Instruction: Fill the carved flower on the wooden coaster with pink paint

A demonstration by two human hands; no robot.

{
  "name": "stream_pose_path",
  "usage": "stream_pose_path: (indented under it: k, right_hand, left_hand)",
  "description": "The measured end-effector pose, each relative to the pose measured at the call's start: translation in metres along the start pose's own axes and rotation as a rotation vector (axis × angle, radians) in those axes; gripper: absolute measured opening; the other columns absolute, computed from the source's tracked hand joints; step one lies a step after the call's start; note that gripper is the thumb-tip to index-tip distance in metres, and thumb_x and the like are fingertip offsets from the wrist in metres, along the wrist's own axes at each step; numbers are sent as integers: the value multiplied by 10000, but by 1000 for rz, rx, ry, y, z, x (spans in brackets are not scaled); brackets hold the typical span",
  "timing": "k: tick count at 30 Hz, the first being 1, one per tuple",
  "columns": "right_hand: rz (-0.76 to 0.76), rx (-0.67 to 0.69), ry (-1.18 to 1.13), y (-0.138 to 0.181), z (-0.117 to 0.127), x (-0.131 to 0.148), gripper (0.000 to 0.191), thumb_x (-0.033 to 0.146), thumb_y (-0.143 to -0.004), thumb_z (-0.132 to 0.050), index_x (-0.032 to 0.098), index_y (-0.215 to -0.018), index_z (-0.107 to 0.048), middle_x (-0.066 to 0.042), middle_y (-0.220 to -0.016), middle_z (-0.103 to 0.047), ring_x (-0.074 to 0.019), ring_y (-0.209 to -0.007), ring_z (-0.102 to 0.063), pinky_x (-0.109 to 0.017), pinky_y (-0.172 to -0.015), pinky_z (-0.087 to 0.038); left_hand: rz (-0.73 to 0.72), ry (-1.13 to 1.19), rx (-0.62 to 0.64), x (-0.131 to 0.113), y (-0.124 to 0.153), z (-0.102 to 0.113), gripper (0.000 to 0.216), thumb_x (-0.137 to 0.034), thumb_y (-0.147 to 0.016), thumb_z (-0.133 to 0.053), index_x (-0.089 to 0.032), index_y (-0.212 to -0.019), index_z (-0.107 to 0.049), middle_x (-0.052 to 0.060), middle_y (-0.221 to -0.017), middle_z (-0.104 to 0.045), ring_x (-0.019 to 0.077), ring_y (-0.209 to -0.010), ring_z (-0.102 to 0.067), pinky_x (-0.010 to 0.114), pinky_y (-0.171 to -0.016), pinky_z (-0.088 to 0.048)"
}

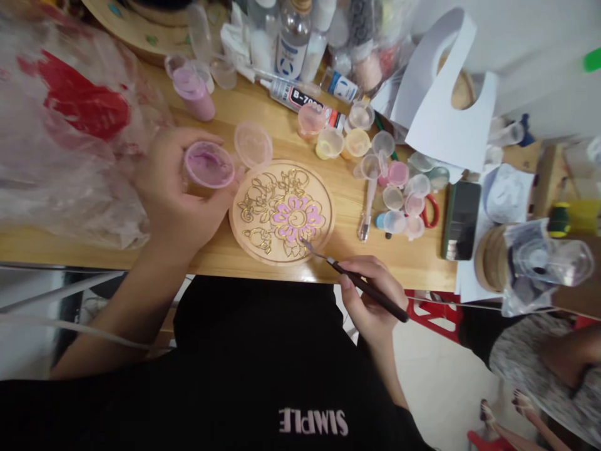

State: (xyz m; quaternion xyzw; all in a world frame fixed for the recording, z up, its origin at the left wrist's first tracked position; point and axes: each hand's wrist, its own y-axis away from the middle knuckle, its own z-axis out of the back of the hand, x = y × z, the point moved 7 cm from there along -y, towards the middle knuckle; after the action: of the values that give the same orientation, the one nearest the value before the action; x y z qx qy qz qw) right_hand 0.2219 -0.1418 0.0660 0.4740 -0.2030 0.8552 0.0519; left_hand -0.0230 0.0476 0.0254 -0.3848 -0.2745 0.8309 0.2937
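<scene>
A round wooden disc (282, 213) with gold outlines lies on the table; its big flower is filled with pink. My left hand (176, 191) is closed around a small open cup of pink paint (209, 164), just left of the disc. My right hand (370, 300) pinches a thin dark tool (357, 282) whose metal tip touches the disc's lower right, beside the flower. A clear lid (253, 143) lies above the disc.
Several small paint cups (399, 188) crowd the table right of the disc, with red scissors and a phone (461, 219). Glue tubes and bottles (293, 37) stand at the back. A plastic bag (70, 125) fills the left. Another person sits at lower right.
</scene>
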Motion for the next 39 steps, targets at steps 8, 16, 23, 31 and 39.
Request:
stream_pose_path:
  k: [8,16,23,31,39]
  right_hand:
    - [36,-4,9,-2,4,5,231,85,-944,-738,278,-1063,-786,-9,-890,-811,-177,-744,-772,-296,-635,-641]
    - [2,-10,-16,0,-1,-1,216,109,-959,-739,290,-1065,-788,-4,-898,-827,-180,-735,-781,-306,-638,-646]
    - [-18,-28,-34,0,1,-2,198,120,-970,-744,289,-1056,-801,3,-895,-836,-171,-742,-795,-293,-655,-662]
    - [-122,-46,-86,6,-2,-15,186,129,-991,-772,287,-1073,-825,0,-922,-845,-166,-747,-817,-280,-662,-664]
    - [-157,-78,-95,7,-2,-18,116,188,-1000,-790,281,-1057,-829,1,-901,-857,-177,-745,-838,-283,-649,-687]
  left_hand:
    - [69,70,-56,12,6,-6,543,-594,-917,-871,-185,-1231,-698,32,-1084,-638,235,-1003,-708,452,-934,-631]
    - [54,140,-54,6,4,-5,479,-540,-960,-878,-201,-1248,-698,26,-1102,-609,230,-989,-678,465,-981,-586]
    - [27,105,-59,-5,-2,0,367,-401,-962,-871,-224,-1248,-726,9,-1076,-650,216,-955,-683,415,-922,-600]
    - [-12,42,-10,-5,-2,1,415,-436,-967,-863,-218,-1289,-718,19,-1092,-677,218,-963,-705,409,-881,-642]
    - [49,43,10,6,5,-3,552,-615,-964,-823,-190,-1289,-687,25,-1146,-674,232,-1014,-736,489,-954,-672]
